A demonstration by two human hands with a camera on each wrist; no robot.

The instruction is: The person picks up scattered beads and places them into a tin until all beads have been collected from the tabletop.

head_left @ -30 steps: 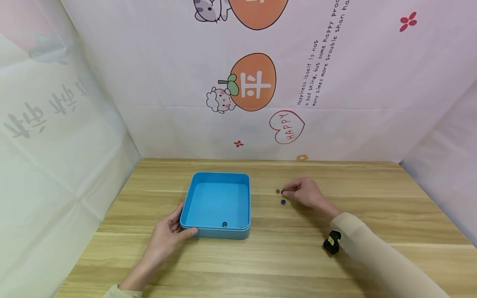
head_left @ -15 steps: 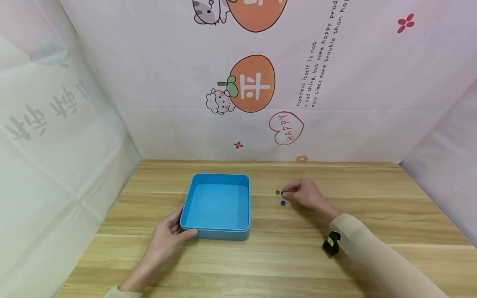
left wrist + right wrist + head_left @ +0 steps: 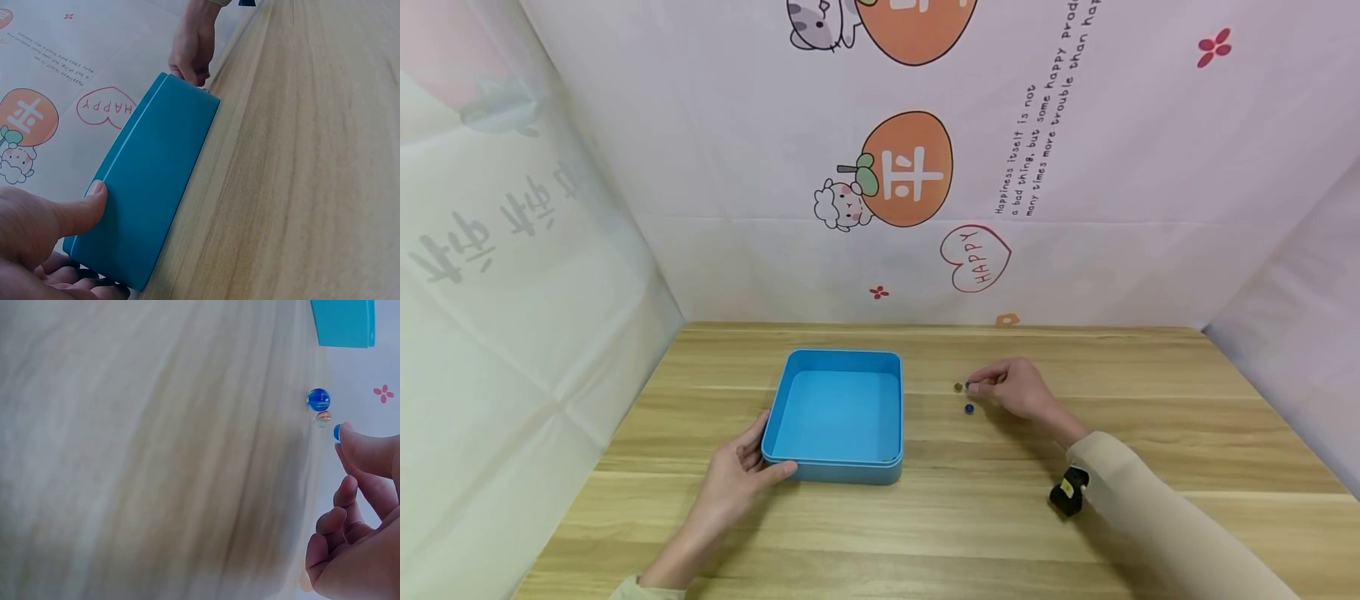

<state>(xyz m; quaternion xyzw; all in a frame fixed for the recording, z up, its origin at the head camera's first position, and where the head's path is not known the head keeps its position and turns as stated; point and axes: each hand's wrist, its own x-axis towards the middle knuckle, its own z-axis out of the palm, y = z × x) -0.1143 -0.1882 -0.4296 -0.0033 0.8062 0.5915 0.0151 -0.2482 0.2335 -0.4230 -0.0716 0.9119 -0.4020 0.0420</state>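
My left hand (image 3: 737, 475) grips a square blue box (image 3: 846, 472) by its front left corner. In the left wrist view the thumb lies on the box's front wall and the fingers bend round the side. To the right of the box, my right hand (image 3: 1018, 390) pinches a blue marble (image 3: 337, 432) between thumb and forefinger. A second blue marble (image 3: 969, 409) lies on the table just in front of those fingertips. Left of them sits a small brownish marble (image 3: 958, 387), showing orange streaks in the right wrist view. The box's front wall hides part of its floor.
The wood-grain table (image 3: 925, 542) meets a printed cloth (image 3: 737, 250) hanging along its back edge. More cloth closes off the left and right sides. A small black device (image 3: 1067, 493) is fixed at the right sleeve.
A dark marble seen near the front inside the box has rolled out of sight behind the front wall. My right hand lifts its blue marble very slightly. The left hand stays put.
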